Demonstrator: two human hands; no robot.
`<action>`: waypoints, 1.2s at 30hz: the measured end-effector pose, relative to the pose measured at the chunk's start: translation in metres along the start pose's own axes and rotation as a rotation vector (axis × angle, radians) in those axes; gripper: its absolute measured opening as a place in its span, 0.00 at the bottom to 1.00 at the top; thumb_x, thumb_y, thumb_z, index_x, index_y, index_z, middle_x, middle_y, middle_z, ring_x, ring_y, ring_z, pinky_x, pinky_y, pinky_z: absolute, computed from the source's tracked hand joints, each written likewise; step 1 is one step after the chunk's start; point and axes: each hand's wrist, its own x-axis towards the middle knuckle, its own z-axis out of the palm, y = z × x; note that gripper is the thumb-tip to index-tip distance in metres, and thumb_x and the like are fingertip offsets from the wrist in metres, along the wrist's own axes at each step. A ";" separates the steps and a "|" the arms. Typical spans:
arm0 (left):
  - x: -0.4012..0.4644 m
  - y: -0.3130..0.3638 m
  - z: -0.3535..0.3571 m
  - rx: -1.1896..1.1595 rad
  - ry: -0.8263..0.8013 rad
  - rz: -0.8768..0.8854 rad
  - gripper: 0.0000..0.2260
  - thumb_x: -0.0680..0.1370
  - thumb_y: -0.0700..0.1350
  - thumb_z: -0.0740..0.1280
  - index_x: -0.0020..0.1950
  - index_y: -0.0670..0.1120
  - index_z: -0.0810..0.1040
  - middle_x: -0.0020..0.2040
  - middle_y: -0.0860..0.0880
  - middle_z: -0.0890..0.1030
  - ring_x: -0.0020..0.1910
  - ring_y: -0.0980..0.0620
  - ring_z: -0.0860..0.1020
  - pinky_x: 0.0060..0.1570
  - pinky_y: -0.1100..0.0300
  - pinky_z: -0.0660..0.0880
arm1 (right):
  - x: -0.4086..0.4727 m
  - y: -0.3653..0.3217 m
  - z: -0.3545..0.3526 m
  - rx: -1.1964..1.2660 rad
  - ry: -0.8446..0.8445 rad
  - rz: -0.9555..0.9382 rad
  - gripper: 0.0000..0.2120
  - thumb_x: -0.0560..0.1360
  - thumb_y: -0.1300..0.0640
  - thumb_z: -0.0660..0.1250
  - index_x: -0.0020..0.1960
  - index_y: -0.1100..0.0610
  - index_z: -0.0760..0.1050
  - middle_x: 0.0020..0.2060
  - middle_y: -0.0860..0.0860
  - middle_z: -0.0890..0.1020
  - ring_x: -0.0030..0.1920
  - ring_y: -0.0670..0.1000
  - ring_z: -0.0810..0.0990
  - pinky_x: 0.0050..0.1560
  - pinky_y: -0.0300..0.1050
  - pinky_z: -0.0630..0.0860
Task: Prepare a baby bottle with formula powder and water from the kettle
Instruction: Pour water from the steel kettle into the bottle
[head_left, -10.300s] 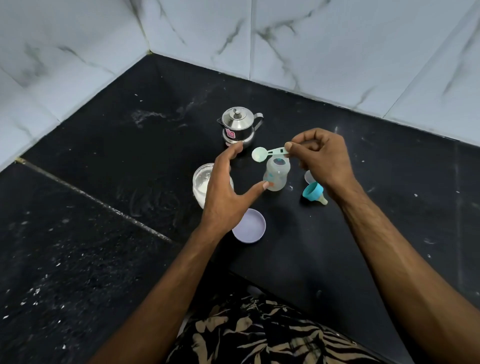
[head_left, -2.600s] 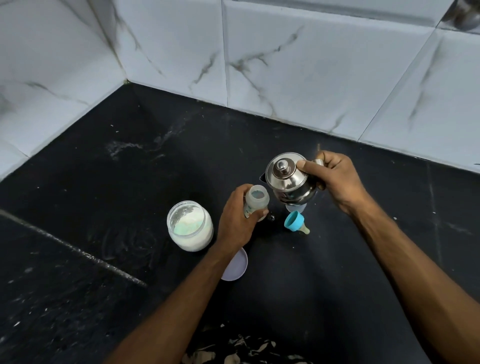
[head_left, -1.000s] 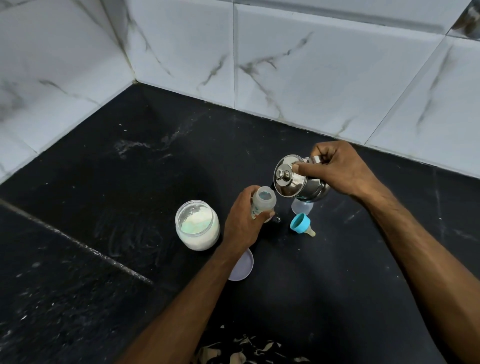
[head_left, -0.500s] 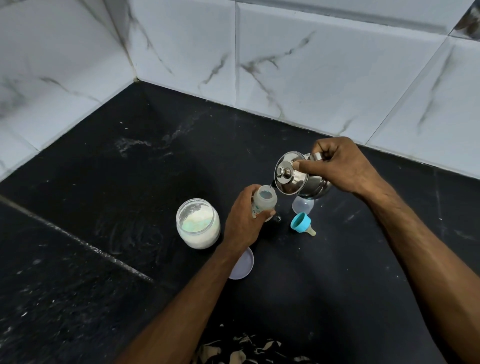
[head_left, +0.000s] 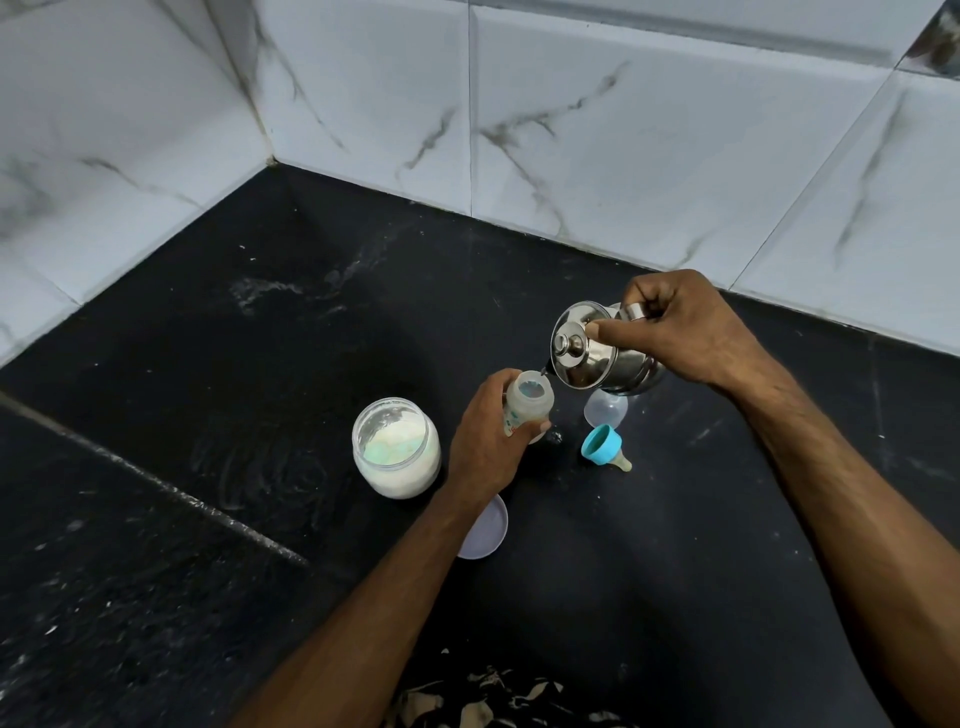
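My left hand (head_left: 485, 447) grips the small clear baby bottle (head_left: 527, 402), which stands open-topped on the black counter (head_left: 260, 364). My right hand (head_left: 675, 327) holds the steel kettle (head_left: 592, 353) by its handle, thumb pressing on the lid. The kettle is tilted left, its spout right at the bottle's mouth. The open glass jar of white formula powder (head_left: 397, 447) stands left of my left hand. The blue collar with its teat (head_left: 603, 446) lies on its side to the right of the bottle.
A clear bottle cap (head_left: 605, 408) stands under the kettle. The jar's pale lid (head_left: 483, 527) lies flat beneath my left forearm. Marble-tiled walls (head_left: 571, 130) close the counter at the back and left. A seam (head_left: 156, 483) crosses the counter at the left.
The kettle has been tipped further to the left, so that its lid faces me more and its spout sits at the bottle's mouth. My left hand has kept its grip on the bottle.
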 end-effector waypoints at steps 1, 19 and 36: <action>0.000 0.000 0.000 0.002 -0.001 0.003 0.26 0.72 0.47 0.74 0.67 0.49 0.68 0.64 0.50 0.75 0.58 0.61 0.69 0.60 0.63 0.67 | 0.000 0.000 0.000 0.000 0.000 0.000 0.19 0.71 0.55 0.77 0.29 0.54 0.69 0.21 0.44 0.71 0.23 0.41 0.67 0.26 0.28 0.65; -0.001 0.001 -0.003 -0.002 0.013 0.021 0.26 0.71 0.46 0.75 0.66 0.51 0.68 0.63 0.53 0.74 0.58 0.61 0.69 0.58 0.65 0.66 | 0.000 -0.007 -0.004 0.002 0.006 -0.017 0.21 0.70 0.56 0.78 0.28 0.53 0.67 0.19 0.41 0.69 0.22 0.42 0.65 0.24 0.29 0.62; -0.001 0.001 -0.003 0.011 0.002 0.000 0.25 0.71 0.46 0.75 0.64 0.54 0.68 0.63 0.54 0.74 0.57 0.62 0.69 0.58 0.65 0.66 | -0.002 -0.015 -0.007 -0.005 -0.001 -0.026 0.20 0.70 0.56 0.78 0.28 0.54 0.68 0.20 0.44 0.70 0.21 0.42 0.65 0.24 0.29 0.62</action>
